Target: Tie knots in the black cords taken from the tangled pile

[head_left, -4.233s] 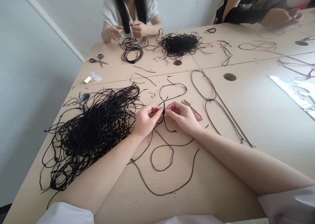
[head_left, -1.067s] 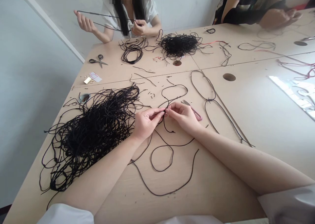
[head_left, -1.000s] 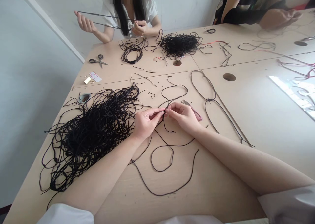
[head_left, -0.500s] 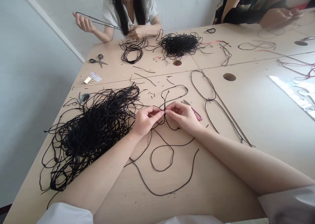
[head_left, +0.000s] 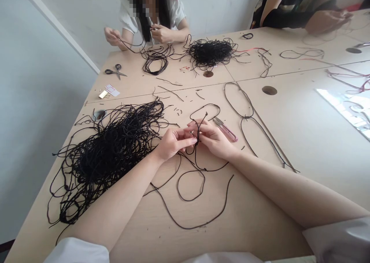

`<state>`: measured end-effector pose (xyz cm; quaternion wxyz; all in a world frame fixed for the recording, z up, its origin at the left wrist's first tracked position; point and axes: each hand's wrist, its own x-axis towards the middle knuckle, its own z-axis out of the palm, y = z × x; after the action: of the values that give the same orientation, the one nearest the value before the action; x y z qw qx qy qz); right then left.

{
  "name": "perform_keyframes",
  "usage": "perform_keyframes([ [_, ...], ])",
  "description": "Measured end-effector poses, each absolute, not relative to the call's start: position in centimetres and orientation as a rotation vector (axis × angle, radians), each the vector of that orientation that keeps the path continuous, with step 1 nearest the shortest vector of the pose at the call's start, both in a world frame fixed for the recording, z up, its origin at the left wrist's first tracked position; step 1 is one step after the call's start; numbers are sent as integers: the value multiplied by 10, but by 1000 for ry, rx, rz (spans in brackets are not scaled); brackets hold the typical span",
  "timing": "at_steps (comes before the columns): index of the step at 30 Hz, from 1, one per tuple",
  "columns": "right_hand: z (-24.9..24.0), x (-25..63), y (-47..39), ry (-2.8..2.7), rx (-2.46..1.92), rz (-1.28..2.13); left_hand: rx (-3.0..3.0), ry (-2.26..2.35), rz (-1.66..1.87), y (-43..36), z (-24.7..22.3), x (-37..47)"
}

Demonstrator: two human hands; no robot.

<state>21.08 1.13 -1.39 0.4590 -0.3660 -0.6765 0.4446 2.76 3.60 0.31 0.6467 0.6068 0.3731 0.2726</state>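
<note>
Between my hands, a braided black cord [head_left: 198,134] with a knotted middle stands nearly upright, its loops spreading above and below. My left hand [head_left: 175,143] pinches it between thumb and fingertips, closed. From the other side, my right hand [head_left: 215,140] is loosely closed on the same cord, fingers curled behind it and thumb near the knots. Some of its fingertips are hidden by the cord and left hand. Just beyond the right hand lie small thread snips [head_left: 225,129] with pink handles. A loose black cord [head_left: 190,228] curls on the table below my hands.
A big heap of black cords [head_left: 106,151] lies left of my hands. Another black pile [head_left: 212,52], a coil [head_left: 155,64] and scissors [head_left: 115,71] are farther back. A looped cord [head_left: 245,116] rests at right. Two other people work across the table [head_left: 289,209].
My hands have come slightly nearer, and the cord's knotted part is turned more upright. The right fingers have spread behind it, uncovering the snips. The person opposite has lowered a hand with cord.
</note>
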Motion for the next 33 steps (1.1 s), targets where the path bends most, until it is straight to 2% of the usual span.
perform_keyframes([
  [10,-15,207,11,-1451,-1032,1253,1287,945,750,38,2,29],
  [33,-13,212,12,-1294,-909,1464,1278,958,791,38,0,30],
])
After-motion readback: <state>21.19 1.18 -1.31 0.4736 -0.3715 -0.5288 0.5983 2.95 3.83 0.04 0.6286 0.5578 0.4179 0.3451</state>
